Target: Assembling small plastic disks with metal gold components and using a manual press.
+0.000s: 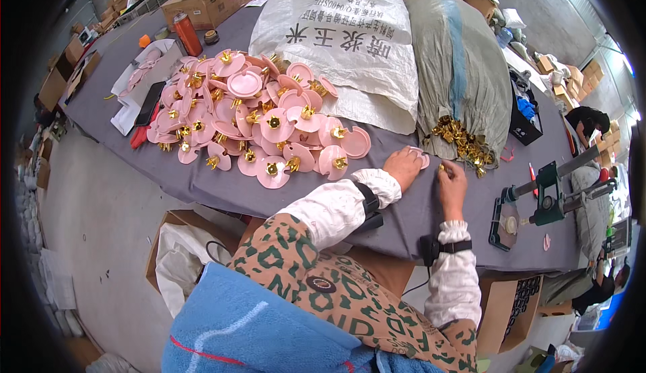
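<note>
My left hand [403, 168] is closed on a pink disc [423, 159], whose edge shows past the fingertips, low over the grey cloth. Close to its right, my right hand [452, 186] pinches a small gold metal fitting [441, 167] between thumb and finger. A large heap of pink discs [274, 123] lies left of my hands, many with gold pronged fittings standing on them. Beyond my right hand, loose gold fittings [464, 143] spill from the mouth of a grey-green woven sack [437, 50].
A white woven sack [336, 43] stands behind the heap. At the right is a green hand press [548, 198]. A black bin [523, 121], an orange bottle [188, 34], a phone [149, 104] and a cardboard box [214, 0] also stand or lie on the grey-clothed table [222, 195]. Other people are at far right.
</note>
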{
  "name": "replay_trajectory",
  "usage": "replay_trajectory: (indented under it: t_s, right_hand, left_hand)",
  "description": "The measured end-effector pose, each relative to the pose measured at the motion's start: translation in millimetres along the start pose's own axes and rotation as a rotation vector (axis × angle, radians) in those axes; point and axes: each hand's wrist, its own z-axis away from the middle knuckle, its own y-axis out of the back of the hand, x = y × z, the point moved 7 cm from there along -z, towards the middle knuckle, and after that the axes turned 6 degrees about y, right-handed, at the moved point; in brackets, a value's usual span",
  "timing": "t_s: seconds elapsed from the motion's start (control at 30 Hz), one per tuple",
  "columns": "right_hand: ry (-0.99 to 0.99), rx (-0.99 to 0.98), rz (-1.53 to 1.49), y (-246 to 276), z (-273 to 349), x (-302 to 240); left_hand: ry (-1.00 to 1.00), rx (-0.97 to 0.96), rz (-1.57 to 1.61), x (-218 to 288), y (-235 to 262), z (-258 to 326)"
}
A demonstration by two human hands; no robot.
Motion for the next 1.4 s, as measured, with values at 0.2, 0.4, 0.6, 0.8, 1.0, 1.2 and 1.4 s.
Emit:
replay_trajectory:
  t_s: [0.2,0.4,0.6,0.8,1.0,1.2,1.4]
  right_hand:
    - [-0.081,0.056,-0.300,13.0,28.0,-22.9]
    - [0.256,0.056,-0.272,4.7,29.8,-122.8]
    - [0.661,0.007,0.138,2.2,36.5,-159.1]
    - [0.227,0.010,-0.271,-5.0,42.4,-137.0]
    - [-0.402,-0.035,-0.882,-44.0,46.6,-126.6]
    - [-0.278,-0.370,-0.910,-67.3,36.0,-159.4]
    - [0.052,0.028,-0.172,-7.9,-6.8,-56.8]
  left_hand:
    - [0.223,-0.051,0.638,-18.8,35.8,-14.0]
    - [0.708,-0.311,1.441,-27.0,56.7,21.0]
    - [0.701,-0.283,1.403,-21.4,63.4,34.3]
    - [0.433,-0.164,0.765,-5.4,111.3,43.1]
    - [0.107,0.158,0.667,-8.3,145.9,46.9]
    - [0.219,0.169,0.506,-100.6,232.1,24.4]
    - [-0.091,0.488,-0.300,-112.1,298.2,16.3]
